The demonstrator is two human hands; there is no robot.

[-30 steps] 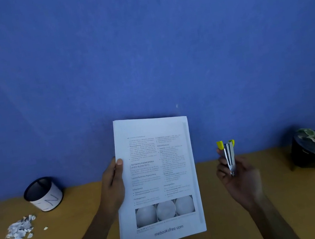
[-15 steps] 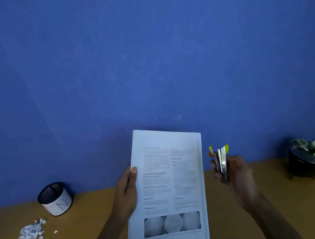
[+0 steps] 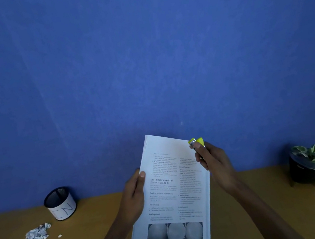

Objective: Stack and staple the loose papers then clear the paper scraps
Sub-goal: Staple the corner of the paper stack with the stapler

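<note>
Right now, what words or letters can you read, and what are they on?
"RETINITIS PIGMENTOSA (FIGS 18.23A TO C)": heading on the paper.
"Typical Retinitis Pigmentosa": subheading on the paper.
"Inheritance", "Pathogenesis": smaller headings on the paper.
"mebooksfree.com": bottom of the paper.
"N", after a faint stroke that cannot be read: white band on the cup.
The paper's small print: too blurred to read.
Stapler: no text visible.

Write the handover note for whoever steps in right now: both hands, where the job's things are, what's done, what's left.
Left hand: grips the paper stack by its left edge, held up above the desk.
Right hand: holds the yellow stapler at the stack's top right corner.
Paper scraps: in a pile on the desk's left side, in front of the mesh cup.
Done: the papers are stacked.
Left: no staple is visible, so staple that corner, then clear the scraps.
</note>
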